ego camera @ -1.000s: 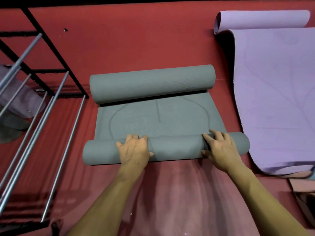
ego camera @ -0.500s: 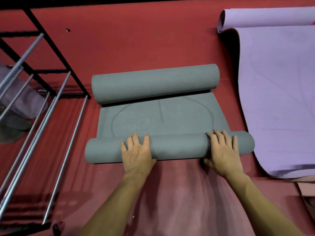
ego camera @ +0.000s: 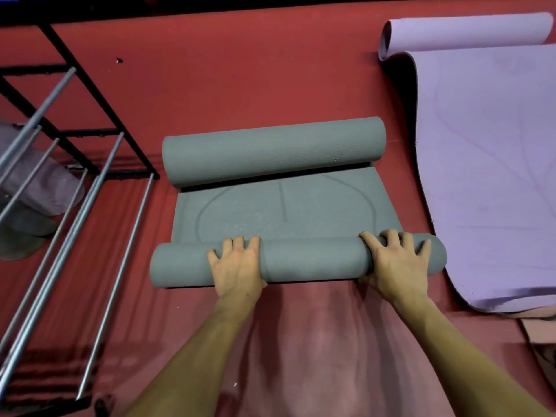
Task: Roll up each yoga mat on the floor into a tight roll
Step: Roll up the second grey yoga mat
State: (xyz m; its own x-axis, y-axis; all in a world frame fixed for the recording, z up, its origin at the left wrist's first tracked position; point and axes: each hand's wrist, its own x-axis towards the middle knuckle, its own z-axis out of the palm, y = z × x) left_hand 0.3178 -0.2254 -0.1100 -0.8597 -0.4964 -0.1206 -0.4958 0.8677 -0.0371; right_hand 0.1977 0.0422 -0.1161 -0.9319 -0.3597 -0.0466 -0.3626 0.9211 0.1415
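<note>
On the red floor (ego camera: 270,70) just before you, your left hand (ego camera: 237,266) and right hand (ego camera: 397,266) curl over and grasp the near roll (ego camera: 310,261) of the grey yoga mat (ego camera: 285,209); beyond its flat middle lies the far roll (ego camera: 270,149), with the purple mat (ego camera: 487,176) at right.

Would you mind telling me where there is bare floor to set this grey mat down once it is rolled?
Bare red floor lies beyond the grey mat, between the rack and the purple mat. The sides are crowded: rack left, purple mat close on the right.
</note>
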